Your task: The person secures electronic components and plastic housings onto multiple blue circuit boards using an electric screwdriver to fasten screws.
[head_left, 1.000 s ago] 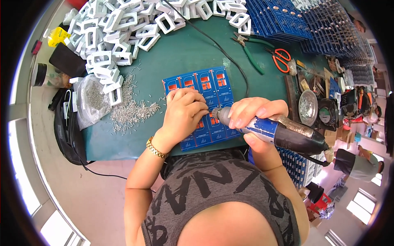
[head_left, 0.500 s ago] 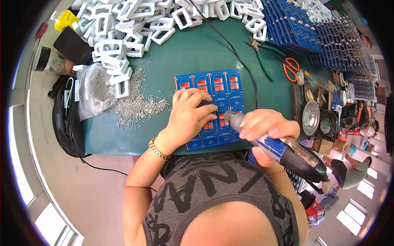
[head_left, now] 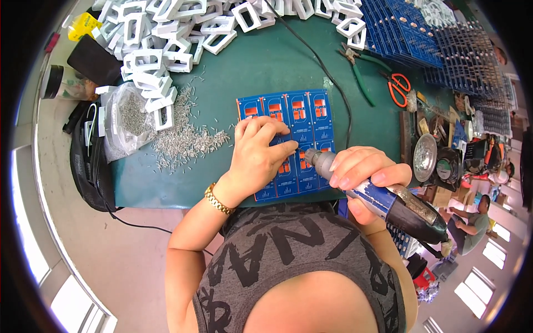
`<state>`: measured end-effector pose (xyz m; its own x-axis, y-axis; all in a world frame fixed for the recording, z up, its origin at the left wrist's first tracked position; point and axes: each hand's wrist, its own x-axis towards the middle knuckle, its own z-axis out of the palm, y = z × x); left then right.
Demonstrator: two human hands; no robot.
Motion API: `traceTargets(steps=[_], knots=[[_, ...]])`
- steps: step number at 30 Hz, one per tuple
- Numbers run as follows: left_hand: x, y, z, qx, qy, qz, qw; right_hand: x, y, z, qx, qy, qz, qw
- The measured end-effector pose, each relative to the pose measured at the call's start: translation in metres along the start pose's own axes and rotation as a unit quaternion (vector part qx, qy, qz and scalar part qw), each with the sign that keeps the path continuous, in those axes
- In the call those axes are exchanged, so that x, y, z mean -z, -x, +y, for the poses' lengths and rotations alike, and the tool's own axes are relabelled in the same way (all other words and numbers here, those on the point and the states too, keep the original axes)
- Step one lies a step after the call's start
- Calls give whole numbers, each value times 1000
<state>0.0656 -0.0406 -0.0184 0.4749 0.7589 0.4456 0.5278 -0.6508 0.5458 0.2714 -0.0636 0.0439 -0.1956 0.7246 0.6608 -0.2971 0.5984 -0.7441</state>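
A blue circuit-board panel, with orange-red pieces showing through its openings, lies near the table's front edge. My left hand rests across the panel's left half, fingers spread, the index fingertip close to the driver's tip. Whether a small screw is under those fingertips is hidden. Wrapped in my right hand is an electric screwdriver, blue and black with a grey nose. It slants down to the left, its tip at the middle of the panel; contact there cannot be made out.
Loose screws spread left of the panel beside a clear bag. White plastic frames heap behind. A black cable crosses the green table. Pliers, orange-handled scissors, stacked blue boards and a metal dish lie rightward.
The whole view has shifted slightly. My left index finger now reaches out straighter toward the driver's tip. The driver stays over nearly the same part of the panel. A person at the far right has changed posture.
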Motion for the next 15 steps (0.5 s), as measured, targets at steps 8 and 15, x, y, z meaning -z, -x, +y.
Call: traceTargets(steps=[8, 15], knots=[[24, 11, -14, 105, -48, 61, 991, -11, -15, 7, -37, -34, -12, 999], [54, 13, -38, 181, -133, -33, 974, -8, -37, 14, -94, 14, -96, 991]])
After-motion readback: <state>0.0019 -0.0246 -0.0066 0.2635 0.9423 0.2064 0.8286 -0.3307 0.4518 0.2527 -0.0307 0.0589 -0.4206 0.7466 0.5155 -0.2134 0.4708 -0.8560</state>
